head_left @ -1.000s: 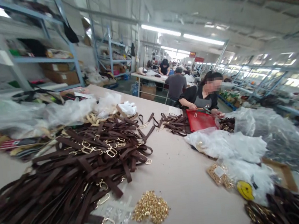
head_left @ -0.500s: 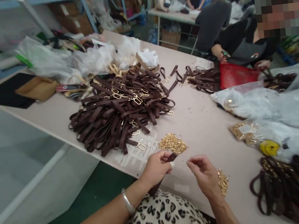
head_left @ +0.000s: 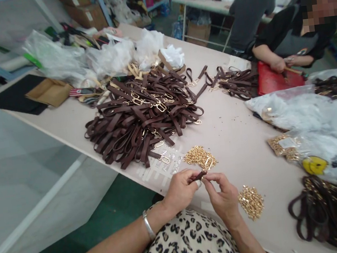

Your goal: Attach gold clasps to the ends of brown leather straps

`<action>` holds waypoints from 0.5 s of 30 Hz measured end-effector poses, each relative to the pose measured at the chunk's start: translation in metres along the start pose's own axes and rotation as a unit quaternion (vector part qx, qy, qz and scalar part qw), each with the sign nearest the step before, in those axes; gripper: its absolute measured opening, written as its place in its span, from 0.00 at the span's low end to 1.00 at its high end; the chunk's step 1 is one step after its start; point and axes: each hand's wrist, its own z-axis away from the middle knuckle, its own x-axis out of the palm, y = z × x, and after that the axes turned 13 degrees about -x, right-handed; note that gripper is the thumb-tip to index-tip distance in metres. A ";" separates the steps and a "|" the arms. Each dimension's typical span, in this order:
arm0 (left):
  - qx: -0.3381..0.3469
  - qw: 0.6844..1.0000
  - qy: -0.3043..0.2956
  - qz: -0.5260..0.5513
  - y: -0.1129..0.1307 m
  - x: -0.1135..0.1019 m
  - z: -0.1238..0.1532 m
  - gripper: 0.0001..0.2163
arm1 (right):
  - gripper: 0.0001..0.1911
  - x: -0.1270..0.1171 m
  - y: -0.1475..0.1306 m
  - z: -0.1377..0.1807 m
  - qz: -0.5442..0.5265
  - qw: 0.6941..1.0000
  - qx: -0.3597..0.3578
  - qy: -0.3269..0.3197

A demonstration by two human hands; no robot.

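My left hand (head_left: 180, 190) pinches the end of a dark brown strap (head_left: 199, 175) at the table's near edge. My right hand (head_left: 223, 195) meets it fingertip to fingertip and holds the same strap end; whether it also pinches a small gold piece is too small to tell. A gold ring (head_left: 208, 163) lies just beyond on a heap of small gold fittings (head_left: 199, 156). A second gold heap (head_left: 251, 201) lies right of my right hand. A large pile of brown straps with gold buckles (head_left: 143, 117) covers the table's middle.
Clear plastic bags (head_left: 307, 114) and a bag of gold parts (head_left: 283, 148) lie at right, more straps (head_left: 330, 209) at the near right. A person in black works on a red board (head_left: 275, 81) across the table. Bags and cardboard (head_left: 49, 92) sit at left.
The view has dropped from the room to the table's near edge. My hands have come into view, and since half a second ago they have closed together on the strap end.
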 end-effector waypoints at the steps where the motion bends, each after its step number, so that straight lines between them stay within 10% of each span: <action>1: 0.011 1.000 0.005 -0.015 0.002 -0.001 0.002 0.15 | 0.02 0.001 -0.001 0.001 -0.001 1.000 0.007 0.006; 15: 0.117 0.979 0.029 -0.166 0.006 -0.004 0.009 0.19 | 0.19 0.013 -0.003 0.007 -0.255 0.924 0.260 0.113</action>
